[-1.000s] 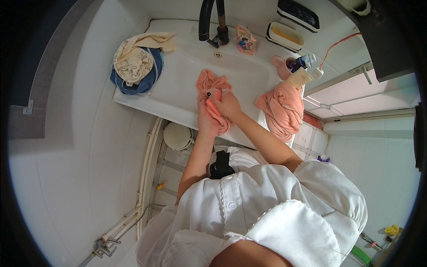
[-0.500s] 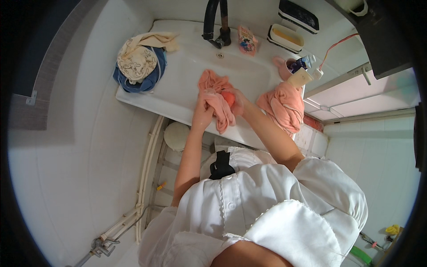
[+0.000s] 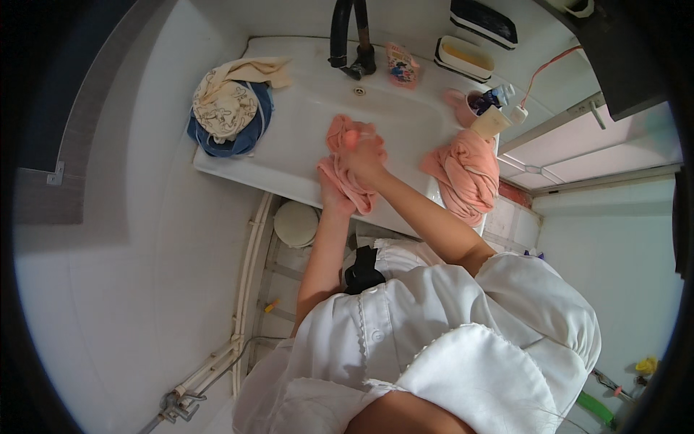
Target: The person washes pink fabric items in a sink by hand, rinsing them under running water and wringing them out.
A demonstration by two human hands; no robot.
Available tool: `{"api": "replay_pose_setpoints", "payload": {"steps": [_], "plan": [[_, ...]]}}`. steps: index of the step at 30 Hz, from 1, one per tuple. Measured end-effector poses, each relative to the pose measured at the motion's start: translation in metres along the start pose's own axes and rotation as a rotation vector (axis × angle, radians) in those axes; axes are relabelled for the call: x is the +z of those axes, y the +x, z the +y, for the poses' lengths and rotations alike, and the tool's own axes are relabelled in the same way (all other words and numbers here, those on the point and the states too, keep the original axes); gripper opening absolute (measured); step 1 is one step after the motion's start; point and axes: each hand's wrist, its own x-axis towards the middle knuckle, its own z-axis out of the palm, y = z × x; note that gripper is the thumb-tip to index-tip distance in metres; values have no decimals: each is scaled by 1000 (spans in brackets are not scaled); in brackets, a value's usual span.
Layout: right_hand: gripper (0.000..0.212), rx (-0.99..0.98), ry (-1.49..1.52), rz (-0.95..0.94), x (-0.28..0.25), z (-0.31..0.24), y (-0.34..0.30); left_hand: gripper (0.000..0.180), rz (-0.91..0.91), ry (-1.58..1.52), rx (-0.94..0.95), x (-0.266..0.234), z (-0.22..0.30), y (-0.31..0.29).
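A wet pink cloth [image 3: 337, 130] is bunched over the front part of the white sink [image 3: 296, 137]. My left hand [image 3: 335, 197] is closed on its near end, with a fold draped over the fingers. Above the cloth, my right hand [image 3: 366, 156] grips a smooth orange-red oval bar [image 3: 352, 137] that looks like soap. The bar lies against the cloth's middle, and part of it is hidden by my fingers. A second, larger pink cloth [image 3: 464, 177] lies twisted in a heap on the sink's right edge.
Blue and cream fabric [image 3: 225, 112] is piled at the sink's left end. The black tap [image 3: 354, 50] rises at the back, beside a small pink packet [image 3: 402, 66]. A soap dish [image 3: 464, 59] and a pink cup [image 3: 463, 105] with tubes stand at right.
My right hand has moved left and slightly up across the cloth, carrying the orange-red bar with it. My left hand has shifted slightly lower along the cloth.
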Motion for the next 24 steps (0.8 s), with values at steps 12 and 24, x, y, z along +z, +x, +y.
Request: {"api": "replay_pose_setpoints", "payload": {"steps": [12, 24], "plan": [[11, 700, 1191, 13, -60, 100, 15, 30, 223, 216, -121, 16, -3, 6], [26, 808, 1566, -546, -58, 72, -38, 26, 58, 63, -141, 8, 6, 20]]}}
